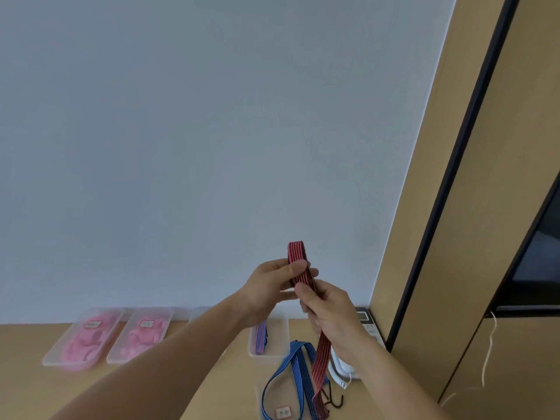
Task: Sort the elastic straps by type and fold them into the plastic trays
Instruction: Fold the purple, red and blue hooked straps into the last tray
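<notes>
White wall [212,147] gives us open room above the wooden table [27,389]. Our left hand [269,286] pinches the folded red strap [298,253] and our right hand [330,313] grips it lower. Its tail hangs beside the blue strap [295,351], near the cabinet edge [406,237].

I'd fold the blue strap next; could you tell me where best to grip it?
Probably pinch the blue strap at its left curve, from above: it lies bare there, while the red strap hangs across its right side.
</notes>
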A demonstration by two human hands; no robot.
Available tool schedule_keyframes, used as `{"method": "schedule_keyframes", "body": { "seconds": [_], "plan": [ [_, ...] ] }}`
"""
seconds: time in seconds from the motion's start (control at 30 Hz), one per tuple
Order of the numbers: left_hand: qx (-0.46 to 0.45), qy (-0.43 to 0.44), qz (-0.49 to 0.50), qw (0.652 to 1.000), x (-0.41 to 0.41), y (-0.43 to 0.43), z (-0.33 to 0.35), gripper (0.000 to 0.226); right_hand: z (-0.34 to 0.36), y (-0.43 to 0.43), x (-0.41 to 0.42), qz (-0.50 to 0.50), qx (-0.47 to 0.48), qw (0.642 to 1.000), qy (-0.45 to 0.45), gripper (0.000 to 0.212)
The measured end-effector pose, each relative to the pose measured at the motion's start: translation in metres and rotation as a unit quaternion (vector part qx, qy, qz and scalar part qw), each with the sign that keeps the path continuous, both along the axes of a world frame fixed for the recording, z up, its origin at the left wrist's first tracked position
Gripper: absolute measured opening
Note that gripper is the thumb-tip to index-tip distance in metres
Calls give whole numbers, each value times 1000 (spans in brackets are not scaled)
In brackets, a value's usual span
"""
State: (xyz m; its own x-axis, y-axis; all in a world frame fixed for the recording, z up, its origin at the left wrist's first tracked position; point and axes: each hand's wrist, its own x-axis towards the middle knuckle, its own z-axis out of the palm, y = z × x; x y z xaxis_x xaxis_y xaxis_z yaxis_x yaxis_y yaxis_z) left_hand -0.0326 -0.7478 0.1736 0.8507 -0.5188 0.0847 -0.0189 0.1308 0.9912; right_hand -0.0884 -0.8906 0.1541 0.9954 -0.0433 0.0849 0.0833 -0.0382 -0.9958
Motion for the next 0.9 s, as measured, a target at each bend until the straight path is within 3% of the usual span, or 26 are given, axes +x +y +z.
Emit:
{"method": "schedule_keyframes", "body": {
  "seconds": [0.2, 0.33, 0.57, 0.67, 0.77, 0.9],
  "plan": [
    [-60, -21, 99, 993, -1, -8, 12, 23, 3, 2, -2, -77, 6, 997, 19, 24],
    [-118, 38, 97, 988, -3, -15, 14, 28, 11, 1, -2, -75, 12, 997, 23, 24],
    [-116, 35, 112, 986, 0, -22, 7, 29, 12, 1, -2, -96, -10, 995, 26, 32],
    [-31, -67, 147, 986, 2, -20, 5, 19, 15, 0, -3, -99, 6, 994, 37, 40],
    [51, -204, 173, 962, 4, -20, 0, 5, 18, -1, -4, -88, 29, 994, 61, 46],
    [163, -416, 187, 875, 15, -10, -15, 42, 19, -3, -1, -45, 83, 991, 92, 66]
  ]
}}
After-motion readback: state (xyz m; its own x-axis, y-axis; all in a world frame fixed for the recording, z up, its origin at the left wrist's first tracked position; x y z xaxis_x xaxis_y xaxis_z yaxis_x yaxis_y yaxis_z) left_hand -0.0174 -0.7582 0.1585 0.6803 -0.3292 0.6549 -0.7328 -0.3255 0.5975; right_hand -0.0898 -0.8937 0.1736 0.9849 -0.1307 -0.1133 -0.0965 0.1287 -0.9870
